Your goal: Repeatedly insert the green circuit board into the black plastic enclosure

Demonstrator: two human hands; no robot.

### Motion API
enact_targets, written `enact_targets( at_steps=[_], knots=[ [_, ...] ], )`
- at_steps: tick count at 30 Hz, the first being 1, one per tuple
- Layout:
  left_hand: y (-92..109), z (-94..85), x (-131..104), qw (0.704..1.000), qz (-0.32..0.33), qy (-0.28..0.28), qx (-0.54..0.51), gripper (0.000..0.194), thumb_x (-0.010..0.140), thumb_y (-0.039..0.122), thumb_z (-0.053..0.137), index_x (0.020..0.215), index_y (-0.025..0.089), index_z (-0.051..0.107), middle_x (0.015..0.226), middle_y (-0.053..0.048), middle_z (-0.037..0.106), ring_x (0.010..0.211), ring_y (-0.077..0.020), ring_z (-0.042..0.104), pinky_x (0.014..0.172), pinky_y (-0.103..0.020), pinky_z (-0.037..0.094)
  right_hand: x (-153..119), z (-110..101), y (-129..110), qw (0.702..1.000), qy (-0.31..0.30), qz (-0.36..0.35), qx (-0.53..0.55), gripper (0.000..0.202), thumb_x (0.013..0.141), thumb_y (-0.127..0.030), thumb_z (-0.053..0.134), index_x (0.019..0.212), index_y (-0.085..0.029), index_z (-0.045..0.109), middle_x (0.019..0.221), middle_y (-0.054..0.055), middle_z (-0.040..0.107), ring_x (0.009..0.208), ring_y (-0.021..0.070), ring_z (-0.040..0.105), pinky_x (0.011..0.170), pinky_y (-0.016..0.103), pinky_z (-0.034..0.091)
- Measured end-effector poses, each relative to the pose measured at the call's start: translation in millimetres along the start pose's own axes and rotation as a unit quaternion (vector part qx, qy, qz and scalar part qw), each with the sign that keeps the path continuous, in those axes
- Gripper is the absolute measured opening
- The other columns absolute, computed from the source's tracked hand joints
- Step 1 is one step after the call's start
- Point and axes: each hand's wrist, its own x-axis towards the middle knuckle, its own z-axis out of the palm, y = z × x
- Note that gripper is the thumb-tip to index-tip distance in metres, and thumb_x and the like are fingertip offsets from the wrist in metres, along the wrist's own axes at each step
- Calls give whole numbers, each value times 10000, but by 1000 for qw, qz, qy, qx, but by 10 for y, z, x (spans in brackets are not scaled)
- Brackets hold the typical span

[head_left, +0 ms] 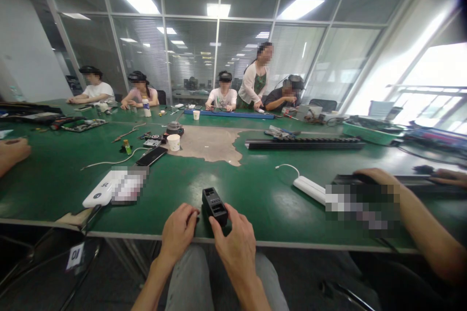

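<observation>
The green tabletop [171,182], a black plastic housing [213,203] at its near edge, bears a white power bank [99,194], a smartphone [150,157], a black rail [304,145] and a pale-green basket [365,135].

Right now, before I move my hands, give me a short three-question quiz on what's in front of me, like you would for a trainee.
1. Which of your hands holds the black plastic piece?

2. True or false: the nearer white paper cup is lying on its side.

3. What colour is the basket over on the right? A) red, B) pale green, C) black.

Key: 1. Your right hand, thumb and fingers on opposite sides. 2. False; it stands upright. 3. B.
</observation>
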Motion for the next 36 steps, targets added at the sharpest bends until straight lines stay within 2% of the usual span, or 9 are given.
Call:
enact_targets(
  at_steps=[6, 10, 13, 16, 20, 26, 32, 36],
  knots=[
    [7, 49, 51, 999, -41, 12, 28, 293, 960, 376, 379, 847, 257, 622, 872, -12, 643, 820, -172, 614, 730, -263, 421, -166, 70, 165, 999, -23, -33, 4, 452, 852, -419, 615, 1241, -194, 570, 1125, 121, 679, 1026, 279, 621, 883, 431, 488],
    [9, 17, 210, 998, -68, 9, -2, 286, 941, 377, 399, 784, 245, 599, 785, 5, 647, 746, -162, 603, 675, -249, 402, -160, 108, 206, 999, -5, -32, 15, 647, 823, -486, 653, 1349, -152, 483, 1229, 162, 635, 1107, 306, 588, 925, 454, 478],
    [13, 25, 357, 996, -62, 53, -43, 333, 944, 397, 389, 729, 226, 578, 730, 9, 644, 724, -157, 592, 678, -247, 394, -125, 120, 182, 1000, -16, -21, 15, 663, 816, -503, 661, 1345, -143, 490, 1193, 156, 652, 1068, 304, 602, 914, 452, 480],
    [4, 88, 428, 989, -111, 93, -39, 435, 942, 489, 385, 645, 217, 548, 633, 12, 608, 620, -151, 549, 609, -249, 368, -104, 111, 157, 999, -29, -17, 14, 541, 838, -450, 644, 1287, -165, 546, 1120, 130, 681, 1008, 292, 622, 882, 442, 487],
    [-26, 162, 387, 982, -111, 129, -77, 428, 952, 494, 375, 709, 220, 595, 716, 1, 664, 695, -159, 602, 667, -246, 411, -104, 99, 143, 999, -34, -12, 22, 457, 856, -391, 622, 1255, -176, 569, 1093, 119, 688, 990, 288, 623, 875, 442, 485],
    [-50, 170, 326, 979, -106, 130, -112, 374, 944, 459, 396, 808, 218, 648, 834, -24, 714, 791, -183, 646, 700, -253, 451, -108, 73, 102, 999, -9, -8, 42, 456, 859, -361, 616, 1264, -158, 568, 1091, 129, 686, 1008, 285, 616, 884, 427, 487],
    [-84, 193, 324, 981, -96, 131, -104, 362, 921, 492, 442, 832, 220, 664, 840, -19, 713, 808, -191, 644, 726, -265, 448, 19, -97, -4, 997, -5, 15, 75, 447, 863, -357, 613, 1258, -153, 572, 1124, 127, 677, 1036, 280, 611, 915, 432, 483],
    [-91, 192, 320, 982, -98, 126, -98, 362, 912, 489, 452, 821, 217, 673, 811, -20, 716, 784, -194, 646, 695, -263, 443, 158, -236, 43, 994, 33, 41, 99, 459, 869, -424, 601, 1249, -167, 579, 1163, 122, 668, 1067, 261, 617, 940, 408, 482]
  ],
)
